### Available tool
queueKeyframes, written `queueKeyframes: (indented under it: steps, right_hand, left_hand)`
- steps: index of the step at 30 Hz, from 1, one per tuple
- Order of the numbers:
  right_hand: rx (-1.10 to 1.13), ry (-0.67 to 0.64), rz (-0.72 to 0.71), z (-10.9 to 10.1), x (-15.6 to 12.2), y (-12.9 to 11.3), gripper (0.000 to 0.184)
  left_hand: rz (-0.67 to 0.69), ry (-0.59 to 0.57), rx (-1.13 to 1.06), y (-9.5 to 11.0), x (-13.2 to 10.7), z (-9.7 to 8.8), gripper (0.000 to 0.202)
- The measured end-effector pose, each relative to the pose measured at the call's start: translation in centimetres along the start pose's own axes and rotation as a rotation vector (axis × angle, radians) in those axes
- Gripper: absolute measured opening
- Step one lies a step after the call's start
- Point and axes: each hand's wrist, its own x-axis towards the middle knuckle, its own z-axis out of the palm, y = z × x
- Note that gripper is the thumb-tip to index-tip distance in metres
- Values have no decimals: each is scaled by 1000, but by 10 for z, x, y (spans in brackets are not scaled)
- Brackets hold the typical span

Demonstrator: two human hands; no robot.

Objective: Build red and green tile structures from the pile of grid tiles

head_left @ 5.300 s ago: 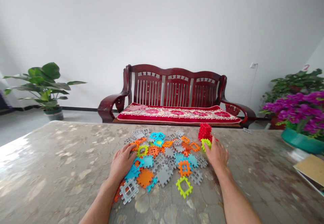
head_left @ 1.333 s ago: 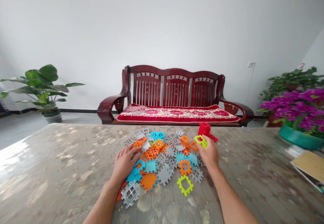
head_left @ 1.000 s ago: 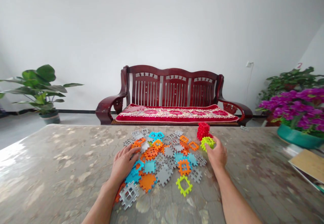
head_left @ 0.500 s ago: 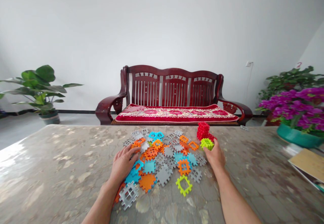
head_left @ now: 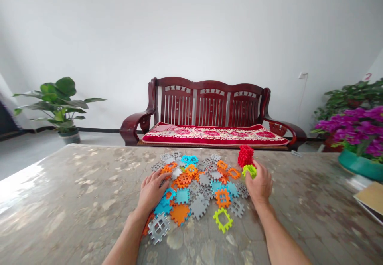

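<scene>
My left hand [head_left: 153, 191] rests over the left side of a pile of plastic interlocking tiles, fingers stretched out and touching tiles. The pile mixes blue tiles [head_left: 182, 196], orange tiles [head_left: 180, 214] and grey tiles [head_left: 199, 206], some solid and some with window-like openings. My right hand [head_left: 259, 182] is closed on a small stack of lime-green tiles [head_left: 249, 171] at the pile's right edge. Just behind it stands a stack of red tiles [head_left: 245, 155]. A single lime-green frame tile [head_left: 216, 217] lies at the front, and a grey window tile [head_left: 159, 228] lies near my left wrist.
The patterned table [head_left: 89, 201] spreads out on both sides. To the right stand a teal pot [head_left: 359, 165] of purple flowers and a tan book [head_left: 371, 199]. Beyond the table is a wooden bench [head_left: 212, 109] with a red cushion; a potted plant [head_left: 64, 101] stands left.
The view has turned slightly left, so everything sits further right. Red tiles that showed beside my right fingers are now mostly hidden behind them. My left hand stays on the pile.
</scene>
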Motion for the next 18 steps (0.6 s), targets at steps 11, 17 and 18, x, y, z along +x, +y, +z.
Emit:
queueKeyframes:
  steps: [11,17,18]
  right_hand:
    - [254,-540,-338,10,-22,-103,36]
    - [178,-853,-586,28,-32,-162,47]
    - [156,-879,-620,31,-34,-168,47]
  left_hand:
    - [15,72,-118,2,0,-3,26]
    - [-9,81,-130,2,1,-5,25]
    - [-10,86,-130,2,1,-5,25]
